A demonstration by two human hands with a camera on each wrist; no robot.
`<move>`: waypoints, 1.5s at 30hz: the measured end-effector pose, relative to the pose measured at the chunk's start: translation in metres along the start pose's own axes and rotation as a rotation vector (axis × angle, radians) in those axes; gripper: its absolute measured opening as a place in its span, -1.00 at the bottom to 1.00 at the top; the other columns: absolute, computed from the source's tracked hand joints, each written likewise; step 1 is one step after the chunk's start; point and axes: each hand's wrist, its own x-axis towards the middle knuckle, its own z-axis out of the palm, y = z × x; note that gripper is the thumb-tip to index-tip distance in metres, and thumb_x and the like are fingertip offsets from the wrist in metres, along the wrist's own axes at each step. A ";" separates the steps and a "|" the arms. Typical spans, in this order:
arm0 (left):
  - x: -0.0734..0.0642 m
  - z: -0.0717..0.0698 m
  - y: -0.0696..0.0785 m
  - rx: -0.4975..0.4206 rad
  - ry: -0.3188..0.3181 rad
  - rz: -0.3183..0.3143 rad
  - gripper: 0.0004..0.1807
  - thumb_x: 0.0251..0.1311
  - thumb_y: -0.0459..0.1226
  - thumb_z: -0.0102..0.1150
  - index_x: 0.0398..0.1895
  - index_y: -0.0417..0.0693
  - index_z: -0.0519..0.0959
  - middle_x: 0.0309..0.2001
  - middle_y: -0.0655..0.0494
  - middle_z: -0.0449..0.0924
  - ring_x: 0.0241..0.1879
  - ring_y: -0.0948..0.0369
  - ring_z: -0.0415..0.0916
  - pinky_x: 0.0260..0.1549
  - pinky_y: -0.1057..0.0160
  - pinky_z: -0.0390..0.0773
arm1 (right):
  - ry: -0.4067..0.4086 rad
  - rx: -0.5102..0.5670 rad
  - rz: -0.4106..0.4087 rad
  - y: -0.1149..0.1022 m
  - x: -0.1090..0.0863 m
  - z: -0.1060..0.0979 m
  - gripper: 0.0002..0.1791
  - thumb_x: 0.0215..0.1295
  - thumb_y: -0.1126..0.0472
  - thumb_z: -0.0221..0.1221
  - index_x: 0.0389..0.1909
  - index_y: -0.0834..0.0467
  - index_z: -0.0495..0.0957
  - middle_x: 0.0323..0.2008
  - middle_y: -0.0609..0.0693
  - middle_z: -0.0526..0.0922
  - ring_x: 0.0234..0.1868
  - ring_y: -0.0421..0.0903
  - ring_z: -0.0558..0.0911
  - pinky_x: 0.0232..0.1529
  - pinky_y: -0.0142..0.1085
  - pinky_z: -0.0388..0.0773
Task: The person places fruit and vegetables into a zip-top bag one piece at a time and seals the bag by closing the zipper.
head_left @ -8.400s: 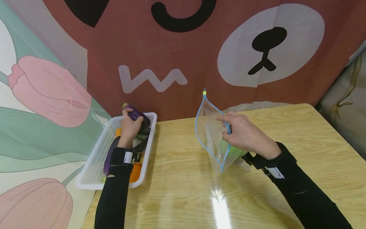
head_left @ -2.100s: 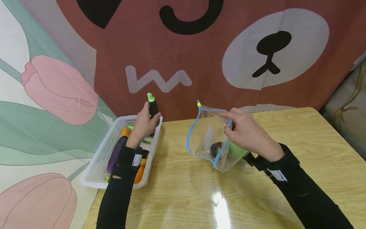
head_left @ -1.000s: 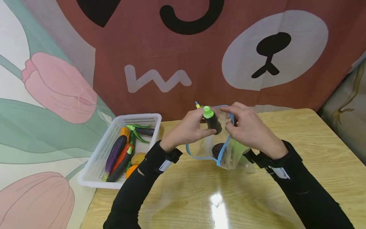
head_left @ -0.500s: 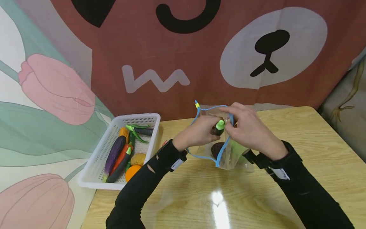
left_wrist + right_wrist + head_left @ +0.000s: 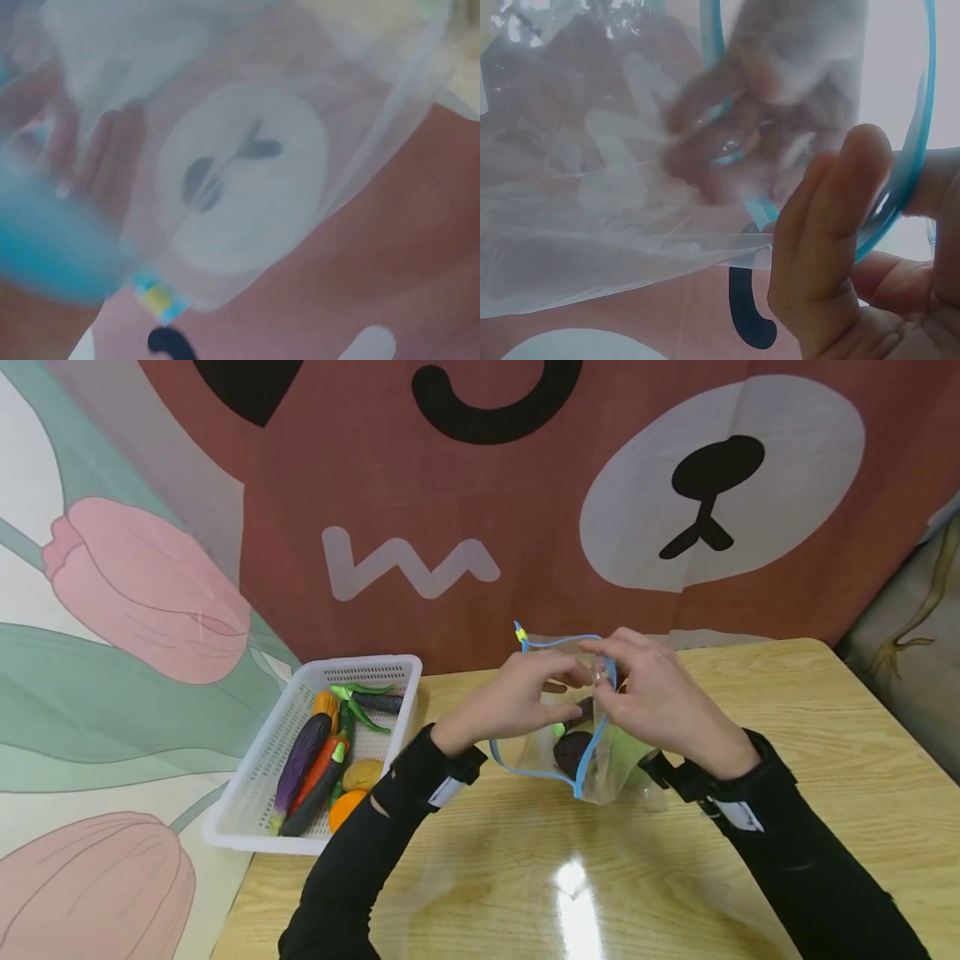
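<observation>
A clear zip bag (image 5: 606,777) with a blue rim stands on the table, its mouth spread. My right hand (image 5: 663,702) pinches the rim at the bag's right side; in the right wrist view thumb and fingers close on the blue strip. At the mouth is my left hand (image 5: 517,693), thumb and fingers apart, with nothing held between them. Just below its fingers, a dark eggplant (image 5: 579,714) with a bright green end lies in the bag. Under that sits a round-ended dark purple eggplant (image 5: 572,753). A pale green vegetable (image 5: 628,747) shows through the plastic, partly hidden.
To the left a white basket (image 5: 225,814) holds a purple eggplant (image 5: 302,760), green peppers (image 5: 367,714), an orange fruit (image 5: 347,810) and several other vegetables. A printed cloth (image 5: 405,627) hangs behind the wooden table (image 5: 480,877).
My left hand carried the green-ended dark eggplant from the basket to the bag and has let go of it inside. My right hand keeps its pinch on the rim.
</observation>
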 end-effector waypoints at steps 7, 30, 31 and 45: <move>-0.027 -0.051 -0.002 -0.136 0.242 -0.030 -0.75 0.14 -0.42 0.26 -0.09 -0.22 0.55 -0.14 0.00 0.57 -0.12 0.21 0.58 -0.12 0.28 0.54 | -0.006 -0.012 0.008 0.000 0.001 -0.001 -0.57 0.19 0.40 -0.02 0.11 0.29 0.50 -0.37 -0.01 0.41 -0.57 -0.16 0.30 -0.55 -0.30 0.24; -0.113 -0.101 -0.136 0.041 0.449 -0.831 -0.66 0.30 -0.25 0.10 0.09 -0.19 0.42 0.14 -0.20 0.39 0.15 -0.12 0.32 0.03 -0.08 0.36 | 0.011 -0.023 -0.013 0.003 -0.001 0.002 -0.58 0.18 0.41 0.00 0.09 0.28 0.52 -0.40 -0.03 0.42 -0.55 -0.16 0.29 -0.53 -0.30 0.23; -0.119 -0.100 -0.143 0.034 0.427 -0.876 -0.63 0.30 -0.25 0.09 0.11 -0.22 0.40 0.18 -0.23 0.35 0.18 -0.14 0.28 0.04 -0.10 0.34 | 0.013 -0.024 -0.014 0.003 -0.001 0.002 -0.58 0.18 0.41 0.00 0.09 0.28 0.52 -0.40 -0.03 0.42 -0.54 -0.16 0.29 -0.52 -0.30 0.23; -0.174 -0.084 -0.215 0.057 0.275 -1.247 -0.29 0.23 -0.25 0.11 0.39 -0.31 0.11 0.31 -0.43 0.07 0.31 -0.27 -0.02 0.20 -0.13 0.16 | 0.017 -0.016 -0.019 0.003 -0.005 0.002 -0.59 0.17 0.42 0.02 0.06 0.30 0.53 -0.41 -0.02 0.40 -0.55 -0.17 0.28 -0.54 -0.32 0.24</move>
